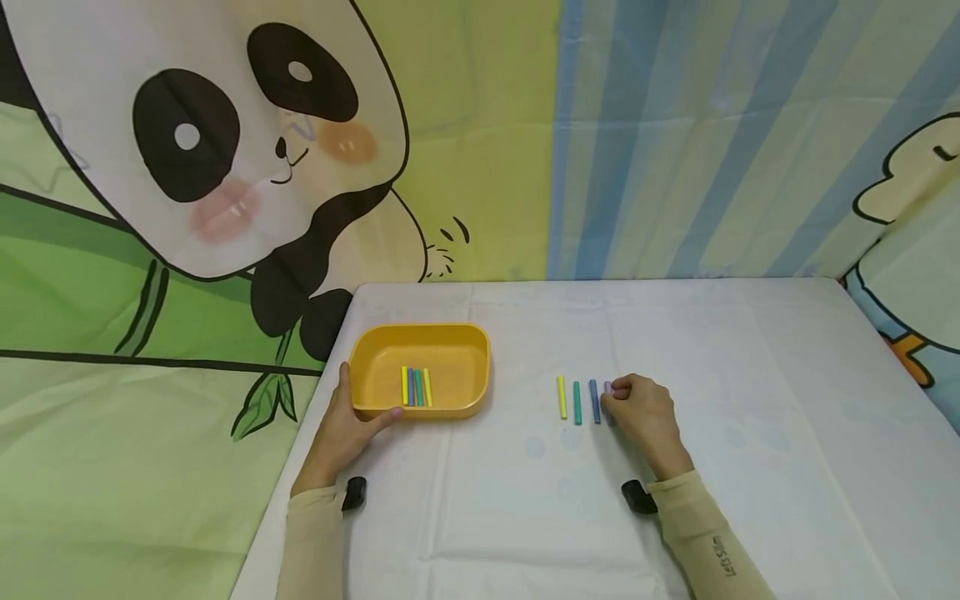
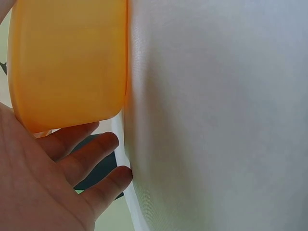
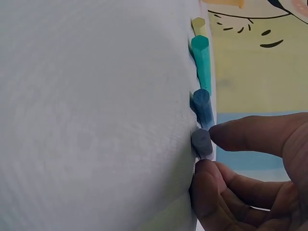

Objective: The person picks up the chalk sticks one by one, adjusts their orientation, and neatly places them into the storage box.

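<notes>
- The orange plastic tray [image 1: 360,354], left of frame centre on the white tabletop [image 1: 750,375], is steadied by the left hand [image 1: 341,433], thumb and fingers curled round its near corner.
- The purple chalk stick [image 3: 202,142], rightmost of the loose row right of centre, is pinched by the right hand [image 1: 645,412] (grip narrow); the pick-up step seems in hand.
- A lift clear of the blue stick [image 1: 595,401] just beside it is called for next.

Both arms wear snug beige sleeves [image 1: 701,533]. Behind the fingers, each wrist carries a small black camera [image 1: 637,497]. The right sleeve bears dark lettering.
</notes>
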Action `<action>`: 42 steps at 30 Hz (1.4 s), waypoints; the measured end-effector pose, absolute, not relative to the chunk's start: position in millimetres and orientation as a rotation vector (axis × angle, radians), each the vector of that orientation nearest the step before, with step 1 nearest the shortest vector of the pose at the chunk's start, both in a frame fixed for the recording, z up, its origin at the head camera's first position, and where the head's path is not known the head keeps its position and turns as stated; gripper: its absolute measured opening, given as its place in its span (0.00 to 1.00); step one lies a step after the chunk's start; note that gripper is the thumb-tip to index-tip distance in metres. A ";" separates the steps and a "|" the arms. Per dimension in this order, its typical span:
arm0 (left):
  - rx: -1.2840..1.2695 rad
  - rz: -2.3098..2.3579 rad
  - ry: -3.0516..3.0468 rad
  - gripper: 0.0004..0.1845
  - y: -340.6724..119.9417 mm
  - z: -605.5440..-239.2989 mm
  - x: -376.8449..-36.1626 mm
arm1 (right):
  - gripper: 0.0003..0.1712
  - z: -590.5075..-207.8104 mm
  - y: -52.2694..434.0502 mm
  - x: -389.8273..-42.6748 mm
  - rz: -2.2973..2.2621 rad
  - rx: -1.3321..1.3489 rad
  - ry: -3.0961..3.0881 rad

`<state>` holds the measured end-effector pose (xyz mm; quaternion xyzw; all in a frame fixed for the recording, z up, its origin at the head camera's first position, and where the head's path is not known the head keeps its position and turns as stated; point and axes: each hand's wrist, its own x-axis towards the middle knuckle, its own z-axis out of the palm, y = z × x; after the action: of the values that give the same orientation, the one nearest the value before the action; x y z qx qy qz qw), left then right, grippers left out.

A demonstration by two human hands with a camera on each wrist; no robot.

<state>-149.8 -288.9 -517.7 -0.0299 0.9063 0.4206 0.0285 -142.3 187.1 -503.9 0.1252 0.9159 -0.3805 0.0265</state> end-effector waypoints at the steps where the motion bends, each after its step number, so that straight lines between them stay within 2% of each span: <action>1: -0.091 1.299 2.795 0.75 -288.8 -517.3 -149.6 | 0.21 -504.7 186.9 -142.7 -1.175 0.386 2.833; 23: -0.026 1.337 2.817 0.75 -290.7 -520.3 -153.0 | 0.19 -497.3 186.0 -149.5 -1.108 0.337 2.874; 42: -0.064 1.281 2.828 0.76 -290.3 -519.0 -150.6 | 0.22 -483.3 178.5 -163.9 -1.221 0.376 2.788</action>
<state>-150.6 -290.3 -519.0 -0.0205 0.9105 0.4125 0.0184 -163.9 178.5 -483.3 0.1224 0.9084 -0.3979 0.0376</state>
